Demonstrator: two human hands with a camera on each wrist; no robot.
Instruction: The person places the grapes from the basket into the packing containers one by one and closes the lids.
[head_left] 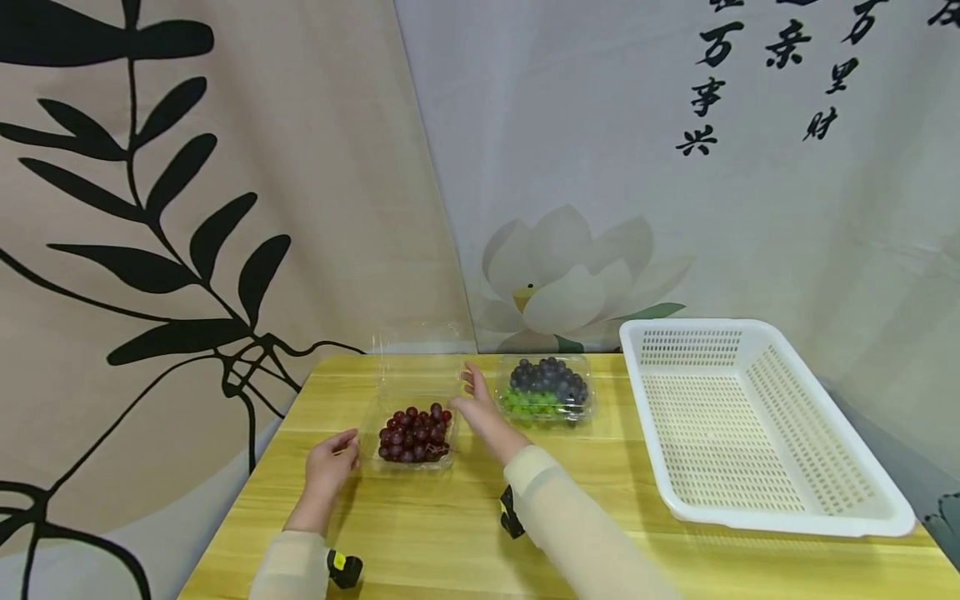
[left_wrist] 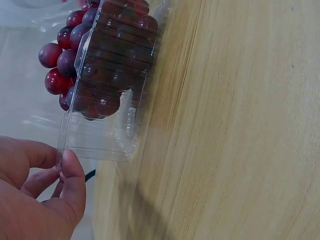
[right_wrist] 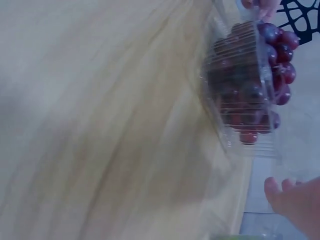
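Note:
A clear plastic box (head_left: 369, 457) of dark red grapes (head_left: 412, 433) sits on the table, its see-through lid (head_left: 416, 367) raised at the back. My left hand (head_left: 332, 467) is at the box's left side; in the left wrist view, thumb and fingers pinch its rim. To the right of the box, my right hand (head_left: 483, 408) reaches towards the lid's right edge, fingers loosely extended. The right wrist view shows that hand (right_wrist: 300, 202) apart from the box's tray. Whether a fingertip touches the lid is hard to tell.
A second clear box (head_left: 583, 408), holding black grapes (head_left: 551, 379) and green grapes (head_left: 531, 404), stands just right of my right hand. Farther right is a large white plastic basket (head_left: 663, 467). The wooden table (head_left: 420, 533) ends at a printed cloth backdrop (head_left: 337, 167).

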